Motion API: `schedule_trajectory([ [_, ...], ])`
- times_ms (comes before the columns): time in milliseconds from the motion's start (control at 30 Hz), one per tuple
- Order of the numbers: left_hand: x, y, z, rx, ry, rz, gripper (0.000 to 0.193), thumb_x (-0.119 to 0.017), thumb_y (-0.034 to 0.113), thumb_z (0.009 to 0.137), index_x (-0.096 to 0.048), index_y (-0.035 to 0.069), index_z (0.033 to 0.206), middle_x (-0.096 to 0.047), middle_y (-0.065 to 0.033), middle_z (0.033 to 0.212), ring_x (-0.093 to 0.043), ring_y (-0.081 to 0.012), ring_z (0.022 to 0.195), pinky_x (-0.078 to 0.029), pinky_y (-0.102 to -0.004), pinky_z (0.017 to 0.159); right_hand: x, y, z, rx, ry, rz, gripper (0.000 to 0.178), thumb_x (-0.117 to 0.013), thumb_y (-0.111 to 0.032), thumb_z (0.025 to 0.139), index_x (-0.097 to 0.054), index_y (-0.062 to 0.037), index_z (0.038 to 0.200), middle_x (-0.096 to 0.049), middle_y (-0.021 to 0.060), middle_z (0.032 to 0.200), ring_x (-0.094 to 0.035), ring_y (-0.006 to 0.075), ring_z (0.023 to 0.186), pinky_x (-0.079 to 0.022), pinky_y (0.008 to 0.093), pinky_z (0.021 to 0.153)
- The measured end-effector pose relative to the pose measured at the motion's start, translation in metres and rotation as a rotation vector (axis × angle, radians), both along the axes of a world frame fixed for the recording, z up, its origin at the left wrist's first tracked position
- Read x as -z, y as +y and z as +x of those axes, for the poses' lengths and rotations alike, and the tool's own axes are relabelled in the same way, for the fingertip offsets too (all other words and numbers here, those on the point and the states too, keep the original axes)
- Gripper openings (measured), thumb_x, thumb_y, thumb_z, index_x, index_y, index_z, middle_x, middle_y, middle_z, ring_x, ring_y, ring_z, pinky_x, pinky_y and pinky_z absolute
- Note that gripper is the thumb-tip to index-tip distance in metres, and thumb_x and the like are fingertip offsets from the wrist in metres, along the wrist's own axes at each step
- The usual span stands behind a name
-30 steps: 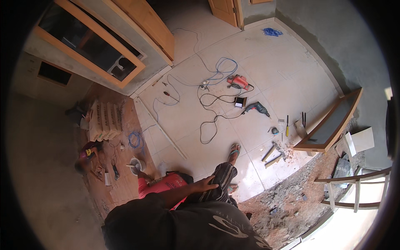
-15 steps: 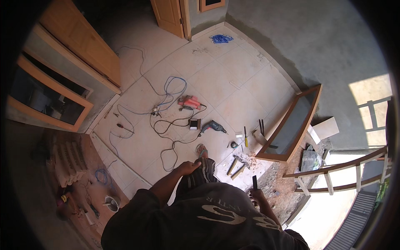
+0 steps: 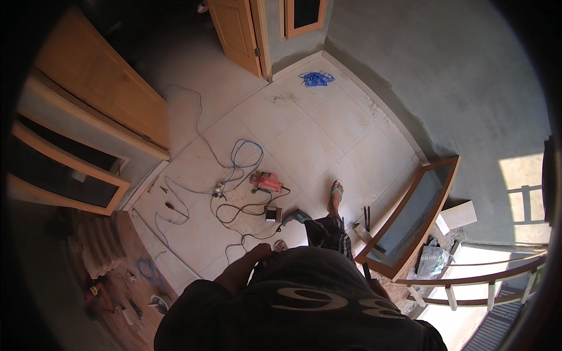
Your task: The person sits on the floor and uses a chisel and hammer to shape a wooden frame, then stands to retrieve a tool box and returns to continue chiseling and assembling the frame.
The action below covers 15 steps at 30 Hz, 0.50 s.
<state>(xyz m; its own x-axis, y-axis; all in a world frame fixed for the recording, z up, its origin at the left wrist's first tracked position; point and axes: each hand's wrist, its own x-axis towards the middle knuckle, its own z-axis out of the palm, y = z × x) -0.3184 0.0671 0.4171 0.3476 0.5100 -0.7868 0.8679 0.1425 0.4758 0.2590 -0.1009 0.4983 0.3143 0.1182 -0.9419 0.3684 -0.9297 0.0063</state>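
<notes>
My left hand (image 3: 261,252) hangs beside the left of my waist, near my dark striped trousers (image 3: 322,237); its fingers do not show clearly. My right hand (image 3: 376,286) is low on my right side, mostly hidden by my shirt. Above it sticks up the tip of a dark flat bar-like tool (image 3: 366,271), held in that hand. Ahead on the tiles lie a grey power drill (image 3: 297,216), partly behind my leg, a red power tool (image 3: 267,181) and a small dark-topped box (image 3: 273,214).
Looped cables (image 3: 234,219) cross the tiled floor (image 3: 298,134). At right a wood-framed glass panel (image 3: 410,216) leans by the wall, beyond a curved wooden ladder-like frame (image 3: 468,286). A blue crumpled bundle (image 3: 318,79) lies far off; a bucket (image 3: 159,304) stands lower left.
My right foot has stepped forward onto the tiles, and my body now covers the hammers and small tools seen before. My right hand with the dark tool has dropped mostly behind my shirt.
</notes>
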Motion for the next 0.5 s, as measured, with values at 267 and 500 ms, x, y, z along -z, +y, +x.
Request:
schedule_trajectory([
  [267, -0.038, 0.148, -0.031, -0.546, 0.235, -0.018, 0.051, -0.063, 0.053, 0.098, -0.075, 0.005, 0.106, -0.074, -0.0209, 0.105, -0.073, -0.0316, 0.096, -0.058, -0.0459, 0.087, 0.005, 0.338, 0.082, -0.389, -0.070, -0.041, 0.032, -0.064, -0.032, 0.099, -0.068, -0.0011, 0.101, -0.070, 0.0161, 0.081, -0.070, 0.0283, 0.062, -0.059, 0.0483, 0.056],
  [500, -0.101, 0.246, -0.028, -1.139, 0.084, 0.009, 0.044, -0.072, 0.045, 0.098, -0.070, 0.008, 0.121, -0.072, -0.0078, 0.100, -0.070, -0.0201, 0.086, -0.059, -0.0384, 0.067, -0.091, 0.737, 0.071, -0.151, 0.068, 0.416, 0.060, -0.054, -0.053, 0.105, -0.059, 0.0055, 0.118, -0.069, 0.0253, 0.073, -0.070, 0.0339, 0.051, -0.058, 0.0514, 0.046],
])
